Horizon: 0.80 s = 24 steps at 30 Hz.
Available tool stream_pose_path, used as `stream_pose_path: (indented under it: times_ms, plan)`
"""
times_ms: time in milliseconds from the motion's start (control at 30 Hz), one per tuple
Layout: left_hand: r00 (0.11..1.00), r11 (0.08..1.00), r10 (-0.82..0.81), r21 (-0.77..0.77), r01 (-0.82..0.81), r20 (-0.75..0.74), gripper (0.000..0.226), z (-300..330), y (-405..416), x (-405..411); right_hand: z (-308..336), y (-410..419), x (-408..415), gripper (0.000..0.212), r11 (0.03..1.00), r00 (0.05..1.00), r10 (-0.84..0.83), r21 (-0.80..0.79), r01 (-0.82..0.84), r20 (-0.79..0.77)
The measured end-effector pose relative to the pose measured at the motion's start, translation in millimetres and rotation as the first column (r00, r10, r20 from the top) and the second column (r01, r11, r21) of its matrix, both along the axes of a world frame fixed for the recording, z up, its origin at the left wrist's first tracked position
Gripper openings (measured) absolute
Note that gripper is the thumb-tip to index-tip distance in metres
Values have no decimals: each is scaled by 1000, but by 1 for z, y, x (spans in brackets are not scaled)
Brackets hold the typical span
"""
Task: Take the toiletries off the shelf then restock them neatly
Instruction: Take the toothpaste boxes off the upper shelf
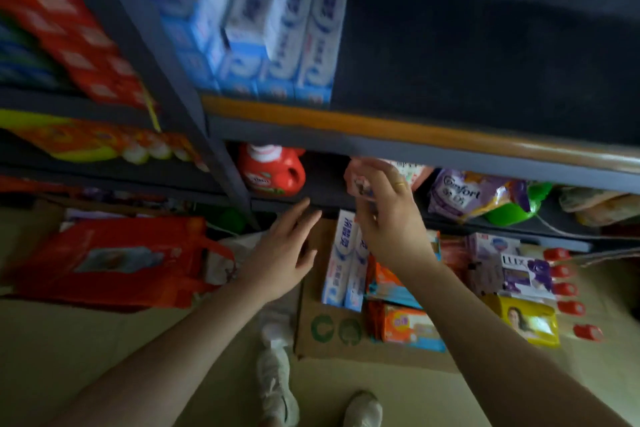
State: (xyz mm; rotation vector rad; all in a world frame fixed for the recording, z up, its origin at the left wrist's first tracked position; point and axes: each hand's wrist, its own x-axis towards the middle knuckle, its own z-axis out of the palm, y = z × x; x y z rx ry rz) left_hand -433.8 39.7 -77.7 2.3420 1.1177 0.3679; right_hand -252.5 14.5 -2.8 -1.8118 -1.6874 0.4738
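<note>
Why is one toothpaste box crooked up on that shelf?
One white and blue toothpaste box lies tilted on top of the upright row of blue toothpaste boxes on the upper shelf, not lined up with them. The picture doesn't show why. Many toiletries also sit on flattened brown cardboard on the floor.

R hand [388, 215] pinching pink packet [356, 180], L hand [287, 250] open, shelf [415, 142]
</note>
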Motion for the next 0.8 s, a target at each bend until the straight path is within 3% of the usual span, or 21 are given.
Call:
stream_pose_path:
  times_ms: [133, 300, 433, 533, 633, 733, 800]
  plan:
    - [998, 982, 30, 184, -40, 58, 45, 80, 49, -32, 51, 60, -33, 48, 985, 997, -1, 173, -13, 77]
    - [997, 968, 27, 248, -45, 75, 42, 121, 80, -57, 53, 112, -44, 55, 988, 906, 115, -143, -61, 408]
    - [998, 961, -28, 278, 11, 55, 41, 125, 93, -49, 45, 115, -29, 57, 984, 799, 135, -174, -39, 586]
    - [999, 963, -32, 267, 38, -24, 41, 128, 103, -28, 46, 102, -13, 52, 996, 823, 67, -91, -19, 563]
    - [985, 965, 5, 261, 42, -174, 54, 133, 123, 0, 53, 95, 2, 44, 998, 897, -47, -18, 61, 440]
    - [953, 958, 68, 287, 21, -296, 63, 128, 136, 20, 63, 102, 6, 30, 982, 943, -179, -6, 188, 279]
    - [926, 953, 110, 304, 6, -362, 68, 123, 137, 25, 66, 113, 7, 33, 956, 941, -261, -74, 282, 217]
